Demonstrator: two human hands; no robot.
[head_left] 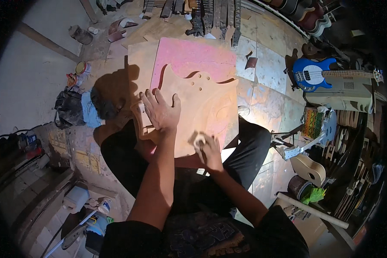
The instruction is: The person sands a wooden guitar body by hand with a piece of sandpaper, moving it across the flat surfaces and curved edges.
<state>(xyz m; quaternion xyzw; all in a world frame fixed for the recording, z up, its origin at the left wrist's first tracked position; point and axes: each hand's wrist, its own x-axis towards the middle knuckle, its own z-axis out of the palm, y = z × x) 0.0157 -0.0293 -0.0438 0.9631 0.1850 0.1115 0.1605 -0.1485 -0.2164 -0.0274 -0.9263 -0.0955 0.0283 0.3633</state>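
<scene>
On lap, over pink board: unfinished wooden guitar body, flat, horns pointing away from person. Left hand spread flat on its near-left edge, fingers released, pressing down. Right hand at near edge, fingers clenched round small pale sanding pad. Body looks stiff, moderately heavy, dusty-smooth, so likely to slide on board; edges and horns prone to dents. Best hold judged at waist cutaways or flat palm on face. Blue bass guitar well apart, right.
</scene>
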